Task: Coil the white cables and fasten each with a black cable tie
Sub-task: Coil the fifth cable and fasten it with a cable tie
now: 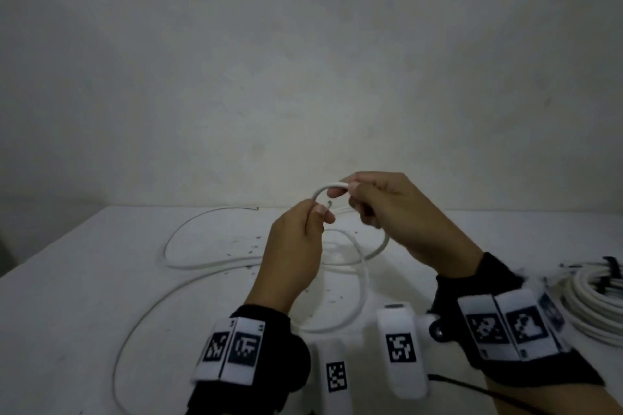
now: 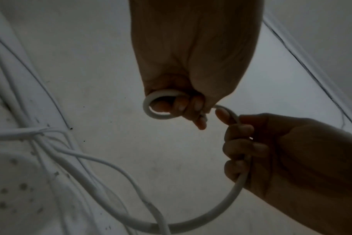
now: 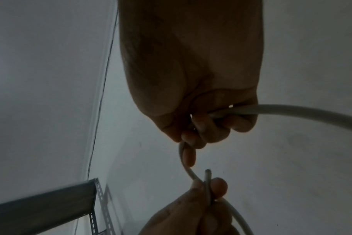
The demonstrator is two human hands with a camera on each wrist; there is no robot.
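Note:
A long white cable [image 1: 328, 185] arcs in the air between both hands above the white table [image 1: 84, 280]. My left hand [image 1: 320, 212] pinches the cable's cut end [image 3: 208, 174] together with a small loop [image 2: 149, 109] of it. My right hand [image 1: 347, 192] grips the cable a little farther along, fingers curled round it [image 3: 201, 132]. From the right hand the cable [image 2: 231, 195] curves down to the table, and the rest lies there in loose bends [image 1: 175, 236]. No black tie is in either hand.
At the right table edge lies a coiled white cable bundle [image 1: 596, 300] with black ties [image 1: 610, 266] on it. Dark specks [image 1: 253, 246] dot the tabletop. A plain wall stands behind. A grey metal shelf bracket [image 3: 50, 202] shows in the right wrist view.

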